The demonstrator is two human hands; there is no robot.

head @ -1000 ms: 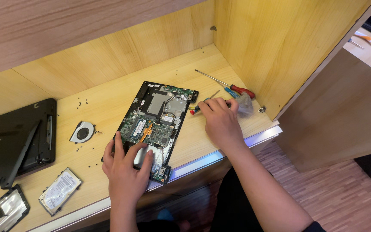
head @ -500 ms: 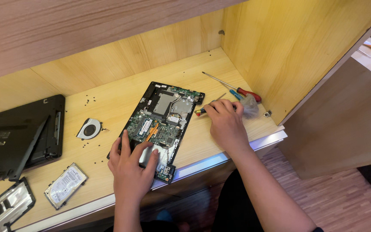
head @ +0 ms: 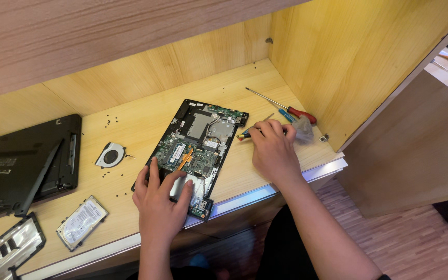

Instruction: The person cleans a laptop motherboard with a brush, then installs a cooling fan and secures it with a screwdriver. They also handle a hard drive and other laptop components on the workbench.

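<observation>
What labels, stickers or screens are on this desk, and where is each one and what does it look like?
Hard drive: front left of the desk, silver rectangle with a pale label covering its top.
Black laptop cover: far left, dark panel with a small pale sticker.
Memory module: on the circuit board, small white label.
No screens show.

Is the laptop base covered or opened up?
Opened up: the laptop base lies flat with its circuit board bare, the left hand resting on its near end.

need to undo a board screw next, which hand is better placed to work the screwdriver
Right. The right hand already grips the screwdriver beside the laptop motherboard, while the left hand lies flat on the board's near end.
</observation>
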